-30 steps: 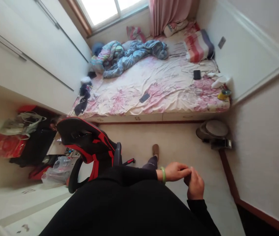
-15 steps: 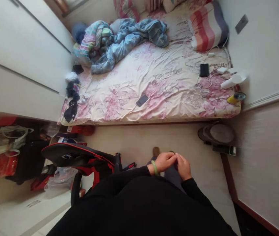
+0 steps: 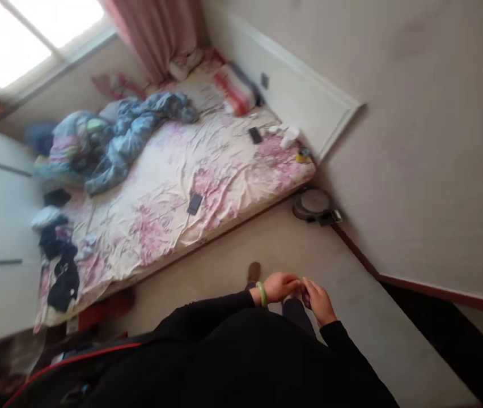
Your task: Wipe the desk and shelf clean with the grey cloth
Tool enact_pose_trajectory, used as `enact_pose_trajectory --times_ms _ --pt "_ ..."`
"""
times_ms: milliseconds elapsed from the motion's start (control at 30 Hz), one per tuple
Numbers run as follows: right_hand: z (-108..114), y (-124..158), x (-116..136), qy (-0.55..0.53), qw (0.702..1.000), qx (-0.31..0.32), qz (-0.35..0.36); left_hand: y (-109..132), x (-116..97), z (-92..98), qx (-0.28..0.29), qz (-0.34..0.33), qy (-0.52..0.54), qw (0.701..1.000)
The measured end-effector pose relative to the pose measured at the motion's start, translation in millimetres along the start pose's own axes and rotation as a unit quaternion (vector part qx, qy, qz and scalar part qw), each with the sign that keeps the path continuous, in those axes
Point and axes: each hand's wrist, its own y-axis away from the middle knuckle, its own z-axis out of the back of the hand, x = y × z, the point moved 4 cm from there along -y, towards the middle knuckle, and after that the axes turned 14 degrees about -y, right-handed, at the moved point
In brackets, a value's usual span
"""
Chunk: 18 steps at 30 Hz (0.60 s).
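My left hand (image 3: 281, 285), with a green bangle (image 3: 261, 294) on its wrist, meets my right hand (image 3: 319, 300) in front of my body, above the floor. The fingertips of both hands are curled and pressed together at one spot, as in a pinch. Whatever lies between them is too small to make out. Black sleeves cover both arms. My foot in a brown slipper (image 3: 253, 271) shows just beyond the hands.
A bed with a pink flowered sheet (image 3: 173, 192) stands ahead, with a crumpled blue quilt (image 3: 131, 136), a striped pillow (image 3: 235, 88), two dark phones (image 3: 194, 203) and dark clothes (image 3: 60, 266). A round robot vacuum (image 3: 312, 204) sits by the right wall. A red-trimmed chair (image 3: 67, 371) is low left.
The view has swung right and tilted, so the bed now lies at an angle and the chair has slid to the lower left. Both hands stay joined at the fingertips.
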Motion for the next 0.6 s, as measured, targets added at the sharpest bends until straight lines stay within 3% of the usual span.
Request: enact_pose_trajectory --times_ms 133,233,300,433,500,600 --pt "100 34 -20 -0.131 0.982 -0.130 0.034 -29 -50 -35.6 0.056 -0.051 -0.100 0.992" --pt "192 70 -65 -0.225 0.946 -0.229 0.049 -60 -100 -89.4 0.100 -0.106 -0.164 0.976" --pt "254 99 -107 -0.283 0.917 -0.276 0.050 -80 -138 -144.8 0.130 -0.139 -0.207 0.960" --pt "365 162 -175 -0.377 0.855 -0.354 0.046 -107 -220 -286.5 0.188 -0.197 -0.257 0.927" --pt "418 192 -182 -0.402 0.821 -0.400 0.070 -113 -257 -355.2 0.229 -0.203 -0.246 0.920" --pt "497 227 -159 -0.410 0.782 -0.455 0.117 -123 -304 -433.5 0.284 -0.187 -0.233 0.911"
